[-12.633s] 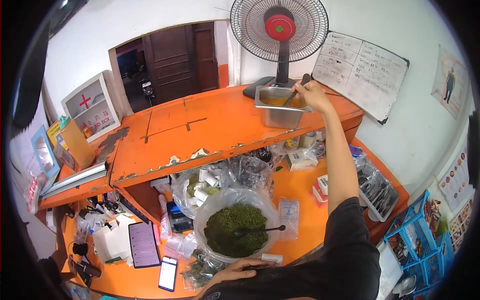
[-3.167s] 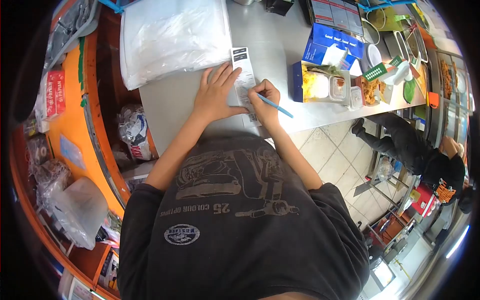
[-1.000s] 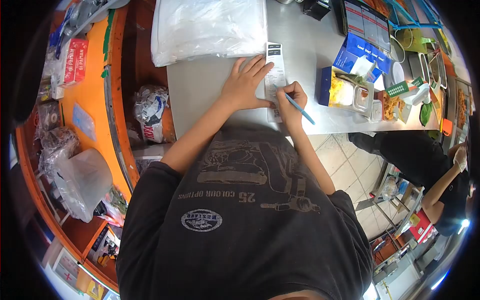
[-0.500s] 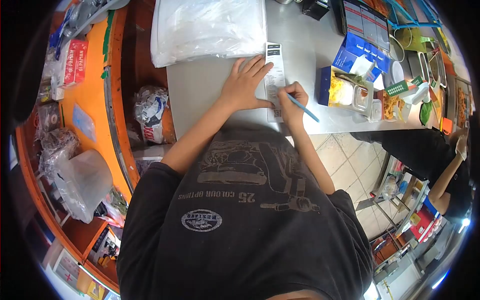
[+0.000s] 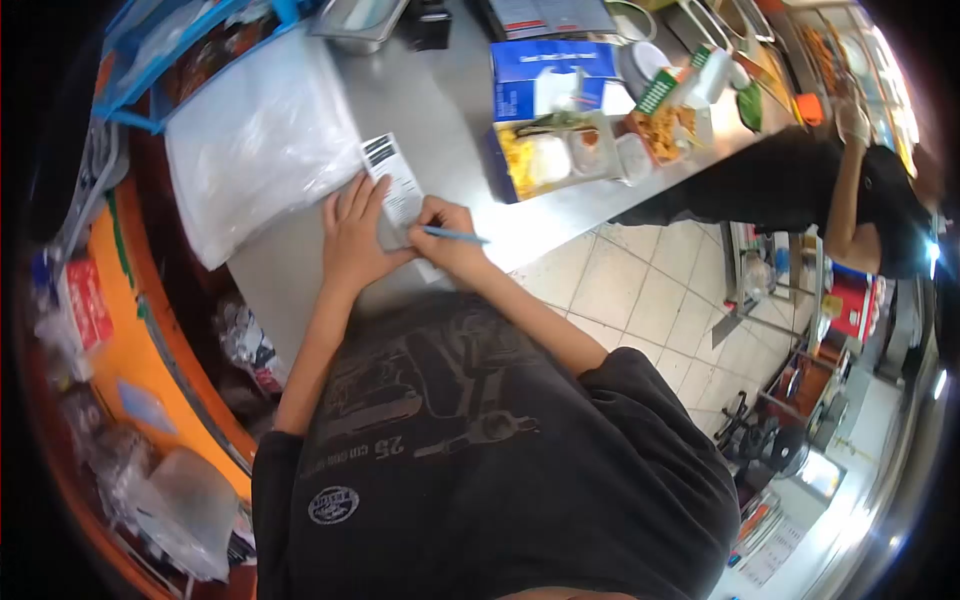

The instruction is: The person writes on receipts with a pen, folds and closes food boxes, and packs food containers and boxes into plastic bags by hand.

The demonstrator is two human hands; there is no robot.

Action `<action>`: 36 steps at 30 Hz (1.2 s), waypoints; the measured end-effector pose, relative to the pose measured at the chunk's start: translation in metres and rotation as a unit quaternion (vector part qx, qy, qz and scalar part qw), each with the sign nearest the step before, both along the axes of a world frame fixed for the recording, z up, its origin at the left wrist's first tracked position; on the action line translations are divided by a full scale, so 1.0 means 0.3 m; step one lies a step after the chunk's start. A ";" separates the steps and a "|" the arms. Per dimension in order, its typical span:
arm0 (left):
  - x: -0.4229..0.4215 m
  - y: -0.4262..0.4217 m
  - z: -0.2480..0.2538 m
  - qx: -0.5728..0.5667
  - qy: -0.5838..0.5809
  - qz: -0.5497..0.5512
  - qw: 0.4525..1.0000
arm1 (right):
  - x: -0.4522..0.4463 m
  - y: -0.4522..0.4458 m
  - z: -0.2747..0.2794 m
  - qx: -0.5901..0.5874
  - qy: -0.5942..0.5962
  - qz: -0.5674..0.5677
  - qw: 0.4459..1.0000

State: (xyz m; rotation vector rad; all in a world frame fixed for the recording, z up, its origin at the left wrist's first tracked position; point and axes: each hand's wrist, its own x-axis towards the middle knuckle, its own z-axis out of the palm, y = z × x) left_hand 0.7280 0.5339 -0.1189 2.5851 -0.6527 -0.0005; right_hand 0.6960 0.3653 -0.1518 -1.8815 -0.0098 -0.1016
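A long printed receipt (image 5: pixel 400 192) lies on the metal table (image 5: pixel 425 90). My left hand (image 5: pixel 355 235) rests flat with fingers spread, its fingertips on the receipt's left edge. Closed round a blue pen (image 5: pixel 455 235), my right hand (image 5: pixel 447 232) is on the receipt's right side; the pen's tip is hidden by the fingers. Left of the receipt is a stack of clear plastic bags (image 5: pixel 260 140). To the right stands an open blue box (image 5: pixel 550 160) with yellow and white rice and a small clear tub.
A box of fried food (image 5: pixel 665 130), a steel tray (image 5: pixel 360 25) and a blue rack (image 5: pixel 140 75) are around the tabletop. Another person (image 5: pixel 870 200) stands at the right beyond the table edge. An orange counter (image 5: pixel 150 350) is at the left.
The view has turned and shifted, so table, hands and receipt appear further left. My hands keep their hold and place on the receipt. The other person's gloved hand is now raised toward the display.
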 end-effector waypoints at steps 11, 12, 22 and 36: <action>-0.005 -0.001 0.005 0.012 -0.006 -0.007 1.000 | 0.010 -0.093 0.281 0.063 -0.088 -0.172 0.979; -0.005 -0.001 0.007 0.013 -0.005 -0.007 1.000 | 0.023 -0.119 0.321 0.110 -0.105 -0.199 0.968; -0.002 0.001 -0.002 -0.005 -0.014 -0.011 1.000 | 0.053 -0.448 0.500 0.050 -0.278 -0.305 0.909; -0.016 0.019 -0.034 0.001 -0.019 0.011 1.000 | -0.005 -0.049 0.144 0.138 0.061 -0.006 0.989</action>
